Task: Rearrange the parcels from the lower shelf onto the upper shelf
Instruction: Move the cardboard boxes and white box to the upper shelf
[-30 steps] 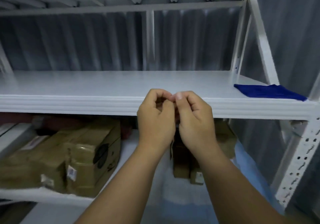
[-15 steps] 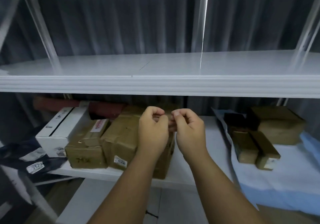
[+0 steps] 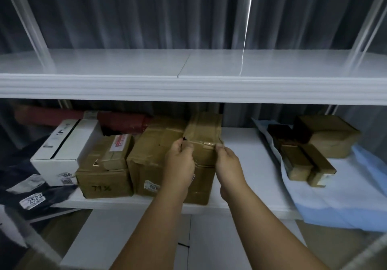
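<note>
I am gripping the small brown taped cardboard parcel [image 3: 204, 132] with my left hand [image 3: 180, 163] and right hand [image 3: 228, 163], atop a larger brown box [image 3: 155, 154] on the lower white shelf [image 3: 240, 150].

The left hand [image 3: 180, 161] and its forearm hide part of the front of the brown parcel [image 3: 201, 144]. Its label [image 3: 151, 186] is blurred, unreadable. The dark bag [image 3: 27, 190] is cut off by the left edge.

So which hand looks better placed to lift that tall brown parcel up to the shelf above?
Neither alone, probably: the left hand and the right hand each touch a top front corner of the tall brown parcel, so a two-handed lift to the upper shelf seems likeliest.
</note>
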